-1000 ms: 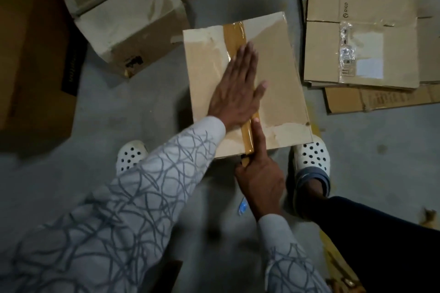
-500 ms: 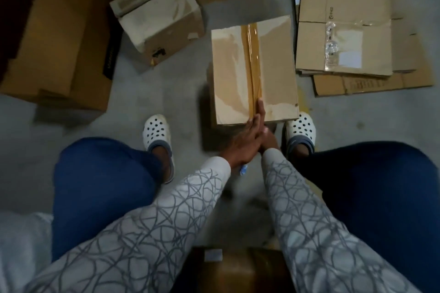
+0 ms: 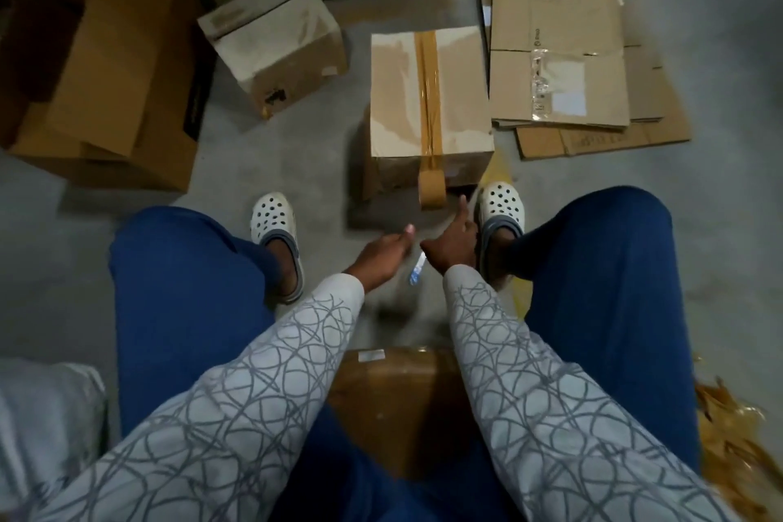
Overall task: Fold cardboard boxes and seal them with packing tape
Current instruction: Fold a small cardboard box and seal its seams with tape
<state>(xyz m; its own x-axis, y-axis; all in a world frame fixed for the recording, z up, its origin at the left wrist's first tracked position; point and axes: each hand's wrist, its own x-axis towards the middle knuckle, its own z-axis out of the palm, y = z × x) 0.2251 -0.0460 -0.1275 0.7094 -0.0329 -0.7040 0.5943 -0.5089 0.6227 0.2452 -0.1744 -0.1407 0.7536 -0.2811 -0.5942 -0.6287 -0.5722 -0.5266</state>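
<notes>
cardboard box no. 1 (image 3: 114, 68): large, brown, far left on the concrete floor (image 3: 296, 148); flaps loose, inside not visible.
flattened cardboard stack (image 3: 563, 13): far right, sheets lying flat, with a clear pouch and a white label on the top sheet.
cardboard box no. 2 (image 3: 394, 97): centre, just ahead of the feet and just beside the stack's left edge; top flaps closed, contents hidden.
cardboard box no. 3 (image 3: 394, 394): between the knees at the near edge of view, partly covered by the sleeves; small white label on its far edge.
cardboard box no. 4 (image 3: 279, 51): small, pale, tipped on the floor between no. 1 and no. 2; one flap sticks out, inside not visible.
packing tape (image 3: 427, 89): brown strip along the middle seam of no. 2, over the near edge and down the front, its end curling away.
left hand (image 3: 381, 254): low between the knees, apart from no. 2; thumb out, fingers folded under and blurred, so cannot tell whether it holds anything.
right hand (image 3: 453, 246): beside it; index finger points toward the tape end without touching, other fingers loosely curled, holding nothing.
blue-and-white item (image 3: 416, 271): on the floor between the hands, too blurred to identify.
</notes>
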